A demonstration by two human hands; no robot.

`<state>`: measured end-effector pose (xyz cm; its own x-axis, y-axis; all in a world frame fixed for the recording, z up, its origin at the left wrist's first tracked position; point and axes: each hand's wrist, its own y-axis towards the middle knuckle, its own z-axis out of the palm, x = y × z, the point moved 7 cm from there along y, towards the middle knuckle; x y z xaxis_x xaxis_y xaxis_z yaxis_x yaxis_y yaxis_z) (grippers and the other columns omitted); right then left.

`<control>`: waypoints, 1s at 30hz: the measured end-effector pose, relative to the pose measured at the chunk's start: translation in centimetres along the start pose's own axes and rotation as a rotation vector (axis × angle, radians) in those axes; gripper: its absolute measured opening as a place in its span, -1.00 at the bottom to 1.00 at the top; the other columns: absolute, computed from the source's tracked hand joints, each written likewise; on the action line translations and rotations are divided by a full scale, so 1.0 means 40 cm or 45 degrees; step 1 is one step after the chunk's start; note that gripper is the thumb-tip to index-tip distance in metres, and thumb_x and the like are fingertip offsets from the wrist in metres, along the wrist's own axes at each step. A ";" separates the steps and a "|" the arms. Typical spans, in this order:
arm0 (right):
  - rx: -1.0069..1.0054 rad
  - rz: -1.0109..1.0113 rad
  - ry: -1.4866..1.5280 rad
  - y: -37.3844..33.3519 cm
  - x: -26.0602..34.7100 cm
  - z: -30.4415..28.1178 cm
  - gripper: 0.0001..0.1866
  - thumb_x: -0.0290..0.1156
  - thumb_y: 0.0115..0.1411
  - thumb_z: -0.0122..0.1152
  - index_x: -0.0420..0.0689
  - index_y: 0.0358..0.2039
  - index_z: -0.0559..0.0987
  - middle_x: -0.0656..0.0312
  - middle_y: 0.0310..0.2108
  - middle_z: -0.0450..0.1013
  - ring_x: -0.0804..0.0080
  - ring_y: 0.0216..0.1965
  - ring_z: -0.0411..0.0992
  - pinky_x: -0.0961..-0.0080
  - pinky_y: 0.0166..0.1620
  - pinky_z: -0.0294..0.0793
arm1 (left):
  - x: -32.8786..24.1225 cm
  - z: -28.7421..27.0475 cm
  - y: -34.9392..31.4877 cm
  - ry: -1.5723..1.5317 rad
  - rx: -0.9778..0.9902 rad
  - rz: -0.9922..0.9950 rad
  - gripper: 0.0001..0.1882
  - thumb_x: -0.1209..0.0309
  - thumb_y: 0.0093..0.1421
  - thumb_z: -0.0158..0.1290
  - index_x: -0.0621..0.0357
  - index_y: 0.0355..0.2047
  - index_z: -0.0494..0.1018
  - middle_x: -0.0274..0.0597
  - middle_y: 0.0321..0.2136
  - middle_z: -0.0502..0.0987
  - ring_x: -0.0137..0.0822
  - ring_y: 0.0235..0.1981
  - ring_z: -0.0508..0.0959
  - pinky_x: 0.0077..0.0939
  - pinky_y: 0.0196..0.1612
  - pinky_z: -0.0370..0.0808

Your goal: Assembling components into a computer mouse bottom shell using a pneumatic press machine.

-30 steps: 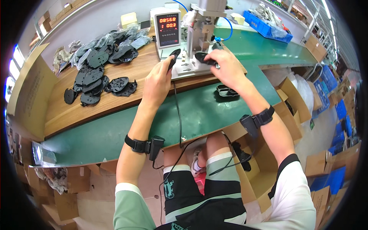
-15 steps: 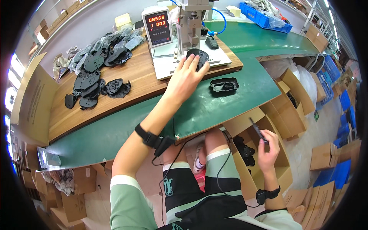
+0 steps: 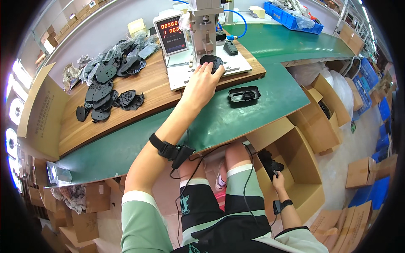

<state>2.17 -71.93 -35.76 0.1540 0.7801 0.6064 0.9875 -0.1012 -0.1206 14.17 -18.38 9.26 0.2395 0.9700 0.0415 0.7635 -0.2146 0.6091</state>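
Observation:
My left hand (image 3: 203, 81) reaches to the white base of a bench press (image 3: 206, 40). Its fingers are curled on a rounded black plastic part (image 3: 216, 62) beneath the press head. Low on the right, my right hand (image 3: 279, 180) is down inside an open cardboard box (image 3: 304, 162), its fingers closed on a flat black plastic part (image 3: 276, 167). More black parts (image 3: 265, 158) lie in the box beside it. An oblong black plastic tray (image 3: 244, 95) with raised inner walls rests on the green table, to the right of my left forearm.
Several flat black parts (image 3: 100, 93) are piled on the wooden board (image 3: 158, 90), with plastic bags behind. A display unit (image 3: 171, 34) with red digits stands left of the press. Another open carton (image 3: 327, 114) is at the right. A cable crosses my lap.
My right hand has gone down into the cardboard box with the black part, which was above the box before. My left hand stays at the press, shifted slightly.

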 end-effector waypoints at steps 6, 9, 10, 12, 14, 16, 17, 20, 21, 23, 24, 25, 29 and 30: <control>0.530 0.164 0.060 0.032 -0.023 0.149 -0.52 -0.19 0.43 0.05 -0.26 0.16 0.62 -0.22 0.20 0.54 -0.19 0.22 0.51 0.16 0.28 0.47 | 0.014 -0.029 -0.006 -0.066 -0.025 -0.014 -0.51 0.63 0.24 0.09 0.22 0.20 0.42 0.23 0.14 0.58 0.18 0.22 0.58 -0.05 0.33 0.50; 0.375 0.011 -0.031 0.042 -0.004 0.119 -0.60 -0.24 0.44 0.05 -0.23 0.09 0.65 -0.15 0.14 0.57 -0.17 0.17 0.53 0.16 0.26 0.48 | 0.005 -0.014 0.011 -0.155 0.001 -0.022 -0.50 0.63 0.22 0.09 0.24 0.19 0.41 0.21 0.11 0.60 0.16 0.20 0.58 -0.05 0.30 0.51; 0.304 -0.141 -0.126 0.049 0.084 0.102 -0.63 -0.28 0.44 0.06 -0.23 0.05 0.66 -0.13 0.11 0.59 -0.16 0.14 0.55 0.16 0.24 0.50 | 0.007 -0.013 0.008 -0.137 -0.006 -0.016 -0.50 0.64 0.21 0.09 0.24 0.19 0.41 0.20 0.11 0.60 0.15 0.19 0.59 -0.05 0.29 0.51; 0.210 -0.400 -0.099 0.034 0.341 0.038 -0.72 -0.38 0.42 0.08 -0.24 -0.03 0.67 -0.08 0.01 0.61 -0.15 0.05 0.57 0.16 0.15 0.54 | 0.017 -0.017 -0.005 -0.087 -0.054 0.000 -0.51 0.65 0.21 0.09 0.25 0.17 0.41 0.18 0.09 0.60 0.14 0.16 0.60 -0.05 0.28 0.51; 0.135 -0.661 0.114 -0.028 0.665 -0.093 -0.82 -0.55 0.36 0.13 -0.26 -0.12 0.65 -0.02 -0.13 0.61 -0.08 -0.12 0.61 0.21 -0.06 0.60 | 0.023 -0.027 -0.025 -0.062 -0.155 0.019 -0.52 0.66 0.20 0.08 0.25 0.16 0.41 0.16 0.08 0.60 0.14 0.14 0.60 -0.04 0.26 0.52; 0.124 -0.929 0.347 -0.104 0.917 -0.208 -0.82 -0.66 0.27 0.18 -0.24 -0.15 0.65 0.03 -0.18 0.60 0.07 -0.21 0.61 0.31 -0.16 0.62 | 0.021 -0.026 -0.030 -0.070 -0.172 0.015 -0.52 0.67 0.19 0.08 0.26 0.15 0.41 0.16 0.08 0.60 0.15 0.13 0.60 -0.03 0.26 0.51; 0.005 -1.190 0.352 -0.139 1.018 -0.264 -0.78 -0.70 0.17 0.25 -0.22 -0.17 0.67 0.06 -0.17 0.60 0.06 -0.21 0.60 0.28 -0.14 0.63 | 0.016 -0.028 -0.021 -0.073 -0.187 0.026 -0.52 0.68 0.19 0.07 0.26 0.15 0.41 0.16 0.08 0.60 0.15 0.13 0.60 -0.03 0.26 0.51; -0.280 -1.559 0.346 -0.165 1.248 -0.372 -0.67 -0.69 0.06 0.36 -0.18 -0.12 0.68 0.07 -0.08 0.59 -0.01 -0.11 0.59 0.21 -0.04 0.62 | 0.022 -0.023 -0.015 -0.161 -0.169 0.004 -0.48 0.70 0.18 0.06 0.27 0.17 0.38 0.17 0.07 0.56 0.20 0.12 0.59 -0.02 0.23 0.53; -0.320 -1.556 0.312 -0.149 1.318 -0.383 -0.59 -0.68 0.07 0.36 -0.17 -0.03 0.66 0.06 0.00 0.57 -0.02 0.01 0.57 0.17 0.07 0.59 | 0.030 -0.026 -0.018 -0.177 -0.135 -0.046 -0.47 0.70 0.18 0.06 0.27 0.19 0.37 0.17 0.07 0.54 0.23 0.11 0.59 0.00 0.20 0.54; -0.276 -1.539 0.230 -0.089 1.432 -0.370 -0.37 -0.64 0.08 0.39 -0.18 0.22 0.54 0.02 0.23 0.44 -0.04 0.25 0.43 0.11 0.29 0.44 | 0.035 -0.034 -0.023 -0.210 -0.066 -0.152 -0.44 0.72 0.18 0.04 0.27 0.22 0.33 0.19 0.08 0.48 0.29 0.08 0.58 0.03 0.14 0.57; -0.283 -1.581 0.151 -0.060 1.487 -0.353 -0.28 -0.61 0.09 0.41 -0.18 0.31 0.45 0.01 0.29 0.39 -0.02 0.31 0.38 0.10 0.34 0.38 | 0.039 -0.039 -0.024 -0.214 -0.095 -0.191 -0.41 0.72 0.19 0.03 0.26 0.25 0.29 0.21 0.09 0.40 0.34 0.04 0.58 0.07 0.05 0.60; -0.325 -1.579 0.043 -0.026 1.523 -0.342 -0.23 -0.57 0.09 0.42 -0.20 0.36 0.41 0.01 0.31 0.38 0.00 0.34 0.36 0.11 0.35 0.36 | 0.029 -0.038 -0.012 -0.264 -0.121 -0.195 -0.41 0.72 0.19 0.04 0.26 0.25 0.28 0.23 0.09 0.40 0.34 0.05 0.57 0.07 0.04 0.61; -0.359 -1.617 -0.249 0.091 1.622 -0.239 -0.34 -0.58 0.01 0.43 -0.23 0.20 0.50 0.03 0.17 0.47 0.03 0.23 0.45 0.08 0.24 0.44 | 0.020 -0.037 -0.014 -0.300 -0.251 -0.116 -0.38 0.70 0.19 0.10 0.25 0.26 0.24 0.25 0.07 0.37 0.34 0.00 0.60 0.08 -0.01 0.63; -0.291 -1.591 -0.326 0.114 1.637 -0.215 -0.40 -0.59 0.01 0.42 -0.24 0.13 0.54 0.04 0.08 0.52 0.04 0.15 0.50 0.07 0.20 0.46 | 0.017 -0.041 -0.021 -0.299 -0.254 -0.097 -0.35 0.71 0.17 0.12 0.25 0.28 0.23 0.25 0.08 0.36 0.34 0.00 0.60 0.08 -0.01 0.63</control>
<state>17.02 -26.62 10.14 -0.8563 0.5149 0.0402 0.4441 0.6942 0.5665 12.72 -17.35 10.08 0.3358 0.9245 -0.1803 0.6576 -0.0931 0.7476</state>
